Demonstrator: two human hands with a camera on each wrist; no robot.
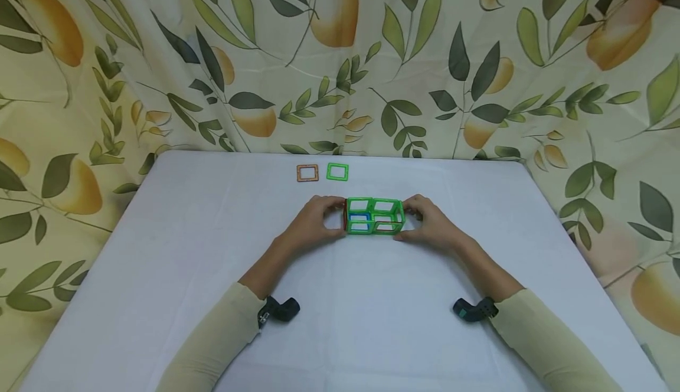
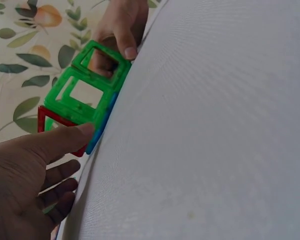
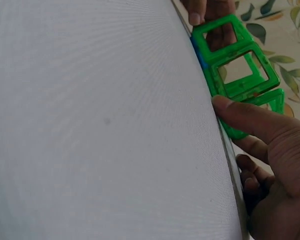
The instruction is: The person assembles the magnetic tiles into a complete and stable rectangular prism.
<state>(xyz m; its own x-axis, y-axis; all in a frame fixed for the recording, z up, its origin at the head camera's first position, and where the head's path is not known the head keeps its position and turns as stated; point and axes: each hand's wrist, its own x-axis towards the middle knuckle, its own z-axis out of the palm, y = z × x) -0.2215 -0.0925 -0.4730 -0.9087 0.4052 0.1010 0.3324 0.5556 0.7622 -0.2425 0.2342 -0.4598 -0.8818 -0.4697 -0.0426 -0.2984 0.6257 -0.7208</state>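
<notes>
On the white-covered table stands a small box-like structure of magnetic tiles (image 1: 372, 221), mostly see-through green square frames. A red tile (image 2: 41, 120) closes its left end, and a blue tile (image 2: 108, 112) lies along the bottom. My left hand (image 1: 313, 222) holds the left end, its thumb on the front by the red tile. At the right end, my right hand (image 1: 434, 226) grips the green frames, thumb low on the front and fingers behind. The right wrist view shows a green tile (image 3: 277, 102) slanting outward there. Fingers partly hide both ends.
Behind the structure, two loose tiles lie flat: an orange one (image 1: 307, 180) and a green one (image 1: 337, 179) to its right. White cloth (image 1: 372, 321) covers the table. A leaf-and-fruit patterned curtain (image 1: 340, 103) hangs behind the far edge.
</notes>
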